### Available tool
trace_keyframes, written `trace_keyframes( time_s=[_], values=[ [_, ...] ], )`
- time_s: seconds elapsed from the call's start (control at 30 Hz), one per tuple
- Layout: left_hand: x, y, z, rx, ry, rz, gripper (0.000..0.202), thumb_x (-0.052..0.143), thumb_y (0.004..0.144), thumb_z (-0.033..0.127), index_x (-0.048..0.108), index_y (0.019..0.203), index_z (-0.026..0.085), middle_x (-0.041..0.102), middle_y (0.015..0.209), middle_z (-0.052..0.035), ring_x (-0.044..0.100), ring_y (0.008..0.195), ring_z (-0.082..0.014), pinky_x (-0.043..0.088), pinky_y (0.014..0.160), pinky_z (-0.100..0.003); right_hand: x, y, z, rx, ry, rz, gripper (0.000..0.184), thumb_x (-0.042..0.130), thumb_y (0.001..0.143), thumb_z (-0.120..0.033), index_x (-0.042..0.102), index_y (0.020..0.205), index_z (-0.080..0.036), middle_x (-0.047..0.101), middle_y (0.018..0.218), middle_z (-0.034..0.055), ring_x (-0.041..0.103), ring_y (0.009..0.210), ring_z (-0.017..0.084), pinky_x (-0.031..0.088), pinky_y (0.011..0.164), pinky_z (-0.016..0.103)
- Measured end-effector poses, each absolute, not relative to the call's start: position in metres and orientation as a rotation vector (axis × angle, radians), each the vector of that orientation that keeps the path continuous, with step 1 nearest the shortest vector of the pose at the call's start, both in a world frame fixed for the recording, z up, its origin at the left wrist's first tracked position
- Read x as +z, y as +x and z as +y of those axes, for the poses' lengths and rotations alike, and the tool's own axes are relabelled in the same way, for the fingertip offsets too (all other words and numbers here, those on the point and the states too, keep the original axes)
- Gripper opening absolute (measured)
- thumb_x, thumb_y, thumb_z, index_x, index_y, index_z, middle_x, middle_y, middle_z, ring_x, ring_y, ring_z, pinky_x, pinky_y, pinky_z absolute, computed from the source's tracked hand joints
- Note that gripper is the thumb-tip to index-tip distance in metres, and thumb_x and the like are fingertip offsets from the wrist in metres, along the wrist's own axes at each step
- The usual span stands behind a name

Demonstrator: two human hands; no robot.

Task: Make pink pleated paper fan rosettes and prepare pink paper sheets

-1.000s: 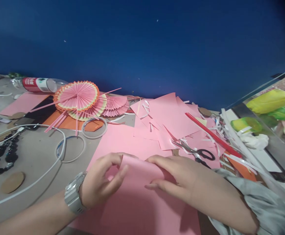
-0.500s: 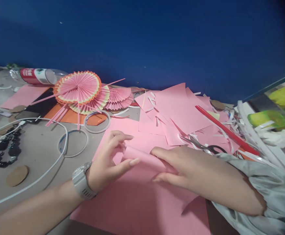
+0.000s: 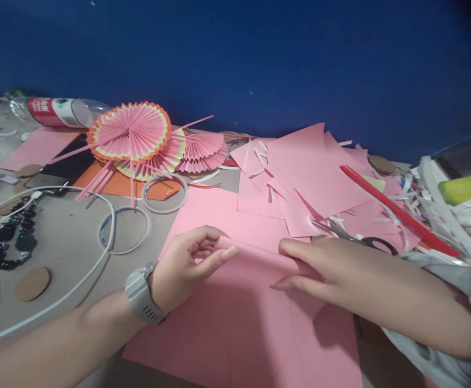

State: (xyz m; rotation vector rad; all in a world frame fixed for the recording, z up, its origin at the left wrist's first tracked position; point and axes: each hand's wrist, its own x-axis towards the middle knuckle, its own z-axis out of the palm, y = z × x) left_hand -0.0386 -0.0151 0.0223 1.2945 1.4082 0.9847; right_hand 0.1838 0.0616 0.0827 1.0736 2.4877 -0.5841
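**Pink paper sheet [image 3: 235,328]: raised fold [image 3: 255,257] pinched at both ends**

Sheet lies mid-desk [image 3: 77,231], well short of the desk's far edge. Our left hand [image 3: 189,264] pinches the fold's left end, thumb our side, fingers curled behind; our right hand [image 3: 316,269] pinches farther right, thumb also our side. Two-ended grip probably keeps the fold level and stops it springing back. Loose pink sheets [image 3: 308,172] and scissors [image 3: 348,233] sit toward the desk's far right corner, likely parked there so we get flat room. We see plain matte pink, faint crease lines nearer us, fold softly rounded. Can't tell if the pink paper beyond our hands [image 3: 207,207] is the same sheet.
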Motion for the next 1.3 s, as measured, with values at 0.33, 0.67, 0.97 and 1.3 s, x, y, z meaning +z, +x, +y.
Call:
trace_keyframes(
  time_s=[0.33, 0.67, 0.97, 1.3],
  values=[
    [0.025, -0.036, -0.016, 0.789, 1.438, 1.239, 0.022, 0.054, 0.083, 0.035, 0.057, 0.074, 0.016, 0.047, 0.061, 0.0047, 0.037, 0.053, -0.0063, 0.032, 0.049, -0.017, 0.089, 0.158, 0.051, -1.102, 1.172, 2.459, 0.028, 0.038, 0.089, -0.049, 0.052, 0.082, -0.025, 0.060, 0.072, -0.0038, 0.054, 0.064, 0.013, 0.032, 0.055, 0.025],
    [0.024, -0.036, -0.012, 0.671, 1.526, 1.173, 0.034, 0.049, 0.085, 0.034, 0.034, 0.059, 0.017, 0.024, 0.057, 0.0075, 0.021, 0.052, -0.0061, 0.021, 0.046, -0.018, 0.075, 0.152, 0.051, -1.328, 1.142, 2.451, 0.029, 0.035, 0.092, -0.042, 0.046, 0.073, -0.022, 0.048, 0.066, -0.0061, 0.044, 0.060, 0.009, 0.031, 0.054, 0.024],
    [0.022, -0.036, -0.009, 0.554, 1.591, 1.180, 0.033, 0.046, 0.086, 0.031, 0.028, 0.061, 0.018, 0.023, 0.059, 0.0067, 0.021, 0.054, -0.0066, 0.020, 0.047, -0.021, 0.065, 0.144, 0.052, -1.495, 1.270, 2.445, 0.020, 0.039, 0.091, -0.035, 0.050, 0.080, -0.024, 0.057, 0.076, -0.0054, 0.052, 0.072, 0.011, 0.038, 0.064, 0.024],
    [0.024, -0.034, -0.010, 0.577, 1.560, 1.303, 0.041, 0.039, 0.090, 0.041, 0.022, 0.060, 0.018, 0.017, 0.058, 0.0062, 0.018, 0.052, -0.0074, 0.018, 0.046, -0.023, 0.062, 0.143, 0.055, -1.407, 1.328, 2.632, 0.018, 0.041, 0.091, -0.033, 0.050, 0.079, -0.023, 0.054, 0.074, -0.0050, 0.049, 0.067, 0.010, 0.038, 0.062, 0.023]
  ],
)
